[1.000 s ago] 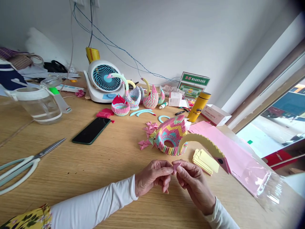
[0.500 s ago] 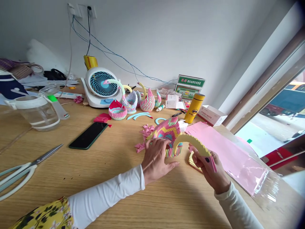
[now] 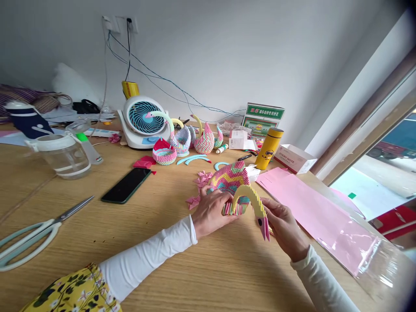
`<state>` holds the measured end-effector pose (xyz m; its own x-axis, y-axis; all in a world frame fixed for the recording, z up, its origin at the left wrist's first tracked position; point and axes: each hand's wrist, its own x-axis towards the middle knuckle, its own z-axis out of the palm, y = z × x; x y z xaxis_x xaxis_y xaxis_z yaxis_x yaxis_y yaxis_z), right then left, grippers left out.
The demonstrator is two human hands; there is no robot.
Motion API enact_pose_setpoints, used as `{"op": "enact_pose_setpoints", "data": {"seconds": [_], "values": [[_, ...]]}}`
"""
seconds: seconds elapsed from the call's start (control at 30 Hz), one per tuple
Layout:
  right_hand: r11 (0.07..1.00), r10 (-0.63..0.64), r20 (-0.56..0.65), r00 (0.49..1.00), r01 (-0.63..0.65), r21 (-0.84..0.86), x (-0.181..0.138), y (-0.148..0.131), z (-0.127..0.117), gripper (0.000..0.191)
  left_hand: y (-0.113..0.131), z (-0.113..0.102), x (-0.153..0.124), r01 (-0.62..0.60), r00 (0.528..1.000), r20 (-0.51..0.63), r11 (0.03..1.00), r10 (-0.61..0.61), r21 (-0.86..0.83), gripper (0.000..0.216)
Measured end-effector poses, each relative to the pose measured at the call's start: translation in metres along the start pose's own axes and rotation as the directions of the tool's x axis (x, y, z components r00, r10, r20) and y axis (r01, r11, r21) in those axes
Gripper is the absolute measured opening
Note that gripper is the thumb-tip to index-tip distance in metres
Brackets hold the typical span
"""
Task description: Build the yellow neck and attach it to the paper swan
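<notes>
My left hand (image 3: 214, 212) is closed around the near-left side of a folded-paper swan body (image 3: 229, 178), patterned in pink, yellow and blue. Its thumb lies along the striped base. An arched yellow paper swan neck (image 3: 246, 190) ends in a pink head with a black eye, pointing down toward me. My right hand (image 3: 284, 223) holds this neck from the right, its fingertips partly hidden behind it. The neck's lower end meets the near side of the body; whether it is fixed there I cannot tell. Loose pink folded pieces (image 3: 194, 202) lie left of the body.
Behind stand finished paper swans (image 3: 204, 141), a white fan (image 3: 146, 119) and a yellow bottle (image 3: 269, 149). Leftward lie a phone (image 3: 126, 185), scissors (image 3: 53, 225) and a clear jug (image 3: 66, 158). Pink paper sheets (image 3: 312, 208) spread to the right, near a sticky-note box (image 3: 294, 159).
The swan neck has moved left and tilted so its head points further down. My right hand has shifted with it. My left fingers and thumb have closed more around the body's base.
</notes>
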<state>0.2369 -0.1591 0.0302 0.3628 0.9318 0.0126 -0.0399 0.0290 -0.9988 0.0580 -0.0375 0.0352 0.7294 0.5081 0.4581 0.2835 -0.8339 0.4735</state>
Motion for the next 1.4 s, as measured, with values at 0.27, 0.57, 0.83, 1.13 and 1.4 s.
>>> {"op": "enact_pose_setpoints", "data": {"seconds": [0.27,0.57,0.83,1.13,1.4], "values": [[1.000,-0.014,-0.002,1.000,0.014,-0.023,0.006,0.010,0.002,0.036,-0.008,-0.011,0.001,-0.104,0.990,0.082,0.991,0.111,-0.084,0.036],[0.999,-0.018,-0.028,0.999,0.016,-0.046,0.004,0.005,0.016,0.038,-0.010,-0.013,0.003,-0.107,0.988,0.102,0.987,0.119,-0.116,0.034],[0.994,-0.029,0.002,1.000,0.029,-0.106,0.007,0.013,0.014,0.030,-0.012,-0.011,0.002,-0.109,0.986,0.113,0.988,0.121,-0.109,0.031],[0.995,-0.002,-0.043,0.999,-0.002,-0.095,0.005,0.013,0.015,0.035,-0.013,-0.011,0.003,-0.127,0.985,0.105,0.988,0.137,-0.089,0.029],[0.992,-0.025,-0.052,0.998,0.018,-0.122,0.006,0.014,0.015,0.037,-0.012,-0.012,0.003,-0.125,0.986,0.105,0.989,0.133,-0.081,0.029]]}}
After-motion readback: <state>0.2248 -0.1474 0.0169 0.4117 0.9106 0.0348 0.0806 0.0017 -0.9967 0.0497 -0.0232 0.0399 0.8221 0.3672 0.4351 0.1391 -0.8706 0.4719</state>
